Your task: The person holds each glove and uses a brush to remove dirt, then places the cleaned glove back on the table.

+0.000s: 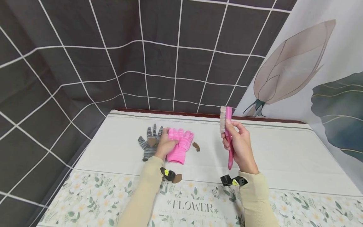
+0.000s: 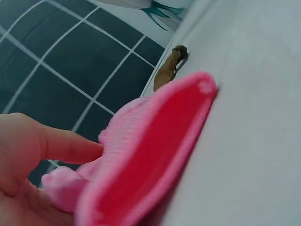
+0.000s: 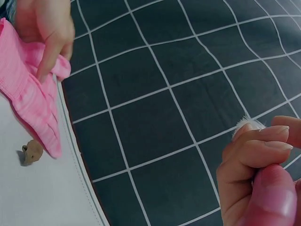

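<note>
My left hand [image 1: 166, 143] grips the thumb side of a pink knit glove [image 1: 178, 154], its thumb lying on top. The glove's fingers point away from me, and the left wrist view looks into its open cuff [image 2: 155, 146]. To the left lies a grey striped knit glove [image 1: 148, 151], partly hidden by my left hand, with a round brown patch [image 1: 151, 141] on its palm. My right hand [image 1: 241, 143] holds a pink brush [image 1: 229, 135] upright above the table, its white bristles [image 1: 222, 121] facing left. Only a bristle tip and the handle end show in the right wrist view.
A small brown piece [image 1: 196, 146] lies right of the pink glove. Another brown piece [image 1: 177, 178] sits near my left wrist strap. The table wears a white cloth [image 1: 113, 142] with a floral front band. Dark gridded fabric [image 1: 158, 60] stands behind and at the left.
</note>
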A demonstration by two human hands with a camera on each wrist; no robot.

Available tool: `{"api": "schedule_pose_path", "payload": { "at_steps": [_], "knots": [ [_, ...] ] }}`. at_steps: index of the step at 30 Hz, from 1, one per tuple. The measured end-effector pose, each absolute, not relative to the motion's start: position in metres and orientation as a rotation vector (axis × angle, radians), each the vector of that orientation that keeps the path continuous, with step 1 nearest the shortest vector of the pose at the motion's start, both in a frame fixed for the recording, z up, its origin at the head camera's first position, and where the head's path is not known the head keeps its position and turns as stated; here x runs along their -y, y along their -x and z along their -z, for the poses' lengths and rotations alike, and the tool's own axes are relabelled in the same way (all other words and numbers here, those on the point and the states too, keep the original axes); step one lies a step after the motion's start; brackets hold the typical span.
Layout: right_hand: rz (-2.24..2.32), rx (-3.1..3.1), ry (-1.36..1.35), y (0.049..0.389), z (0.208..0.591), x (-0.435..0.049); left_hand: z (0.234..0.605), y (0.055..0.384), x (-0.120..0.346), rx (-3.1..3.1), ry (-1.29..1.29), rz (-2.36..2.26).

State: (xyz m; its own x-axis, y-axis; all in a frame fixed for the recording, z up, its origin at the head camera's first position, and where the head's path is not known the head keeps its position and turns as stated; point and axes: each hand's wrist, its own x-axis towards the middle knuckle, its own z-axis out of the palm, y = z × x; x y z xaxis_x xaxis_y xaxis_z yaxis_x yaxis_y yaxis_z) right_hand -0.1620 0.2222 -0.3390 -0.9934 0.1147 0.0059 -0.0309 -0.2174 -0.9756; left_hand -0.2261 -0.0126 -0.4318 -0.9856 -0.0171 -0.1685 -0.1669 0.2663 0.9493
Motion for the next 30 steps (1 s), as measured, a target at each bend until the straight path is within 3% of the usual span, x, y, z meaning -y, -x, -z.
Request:
{"api": "schedule_pose_path", "payload": {
  "at_steps": [8,17,30],
  "knots": [
    [-2.420,1.966,0.114,0.163,0.342,-0.225,0.403,0.215,0.035,-2.750,0.168,-1.394],
    [-2.411,1.970,0.136,0.163,0.340,-0.228,0.398,0.209,0.073,-2.797,0.564,-1.106],
    [-2.396,1.995,0.126,0.162,0.340,-0.229,0.405,0.210,0.084,-2.642,0.604,-1.305]
  ]
}}
